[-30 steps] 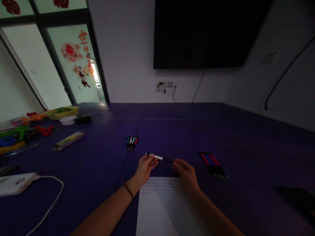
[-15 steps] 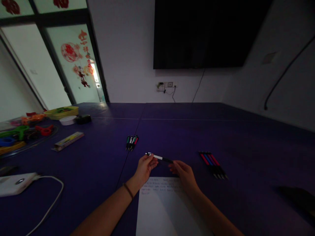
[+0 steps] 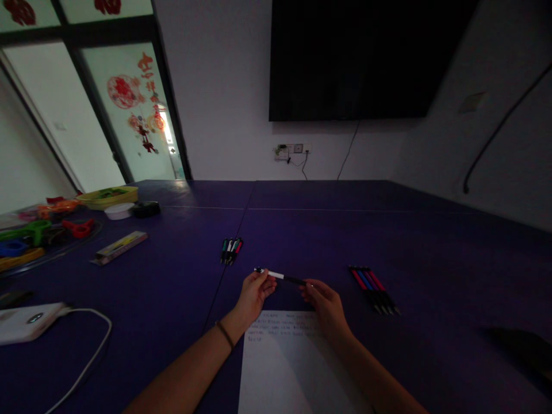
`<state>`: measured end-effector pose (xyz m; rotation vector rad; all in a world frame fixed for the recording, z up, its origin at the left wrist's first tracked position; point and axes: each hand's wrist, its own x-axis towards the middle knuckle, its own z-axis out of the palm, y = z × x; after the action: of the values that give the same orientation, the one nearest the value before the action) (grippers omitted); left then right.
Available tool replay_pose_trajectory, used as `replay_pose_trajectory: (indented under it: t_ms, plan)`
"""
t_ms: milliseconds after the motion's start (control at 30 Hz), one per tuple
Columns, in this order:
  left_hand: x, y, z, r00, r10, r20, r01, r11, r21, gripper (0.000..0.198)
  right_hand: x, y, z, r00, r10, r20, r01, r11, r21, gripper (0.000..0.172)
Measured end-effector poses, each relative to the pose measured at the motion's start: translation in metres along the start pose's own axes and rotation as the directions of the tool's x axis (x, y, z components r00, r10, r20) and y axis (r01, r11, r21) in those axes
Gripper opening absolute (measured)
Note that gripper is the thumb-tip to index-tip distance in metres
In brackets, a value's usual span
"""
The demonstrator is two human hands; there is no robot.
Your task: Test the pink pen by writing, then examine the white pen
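A white and black pen is held level between both hands, just beyond the top edge of a sheet of paper with handwritten lines. My left hand pinches its white clip end between thumb and fingers. At the black tip end, my right hand is closed with thumb and fingertips on the pen. A small bunch of pens lies beyond my left hand. To the right of my right hand, several pens with pink, blue and purple barrels lie side by side.
On the left are a white power bank with a white cable, a narrow box, a yellow basket and a tray of coloured items. A dark object lies at the right edge of the purple table.
My right hand has shifted slightly to the right along the pen's tip end. My left hand and the other things stay where they were.
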<state>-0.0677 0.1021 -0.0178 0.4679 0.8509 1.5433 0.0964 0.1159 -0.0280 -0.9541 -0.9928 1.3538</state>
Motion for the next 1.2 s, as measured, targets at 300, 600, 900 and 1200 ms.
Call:
replay_pose_trajectory:
  t_ms: [300, 600, 900, 1200]
  plan:
    - [-0.0012, 0.0011, 0.0004, 1.000, 0.007, -0.006, -0.007, 1.000, -0.020, 0.022, 0.0001, -0.0012, -0.0003, 0.998, 0.042, -0.047, -0.039, 0.997, 0.063, 0.031]
    - [-0.0006, 0.0011, -0.0014, 1.000, 0.003, 0.001, -0.003, 1.000, 0.009, 0.018, -0.0002, -0.0027, -0.0007, 0.997, 0.037, -0.063, -0.028, 0.989, 0.142, 0.026]
    - [0.0010, -0.0008, -0.0019, 0.999, 0.015, -0.040, -0.016, 0.999, -0.028, 0.016, -0.0003, -0.0025, -0.0019, 0.997, 0.010, -0.079, 0.002, 0.990, 0.141, 0.022]
    - [0.0021, -0.0014, -0.0026, 0.999, 0.019, -0.037, -0.021, 0.999, -0.037, 0.017, -0.0009, -0.0049, -0.0004, 0.992, 0.060, -0.113, -0.034, 0.974, 0.223, 0.022]
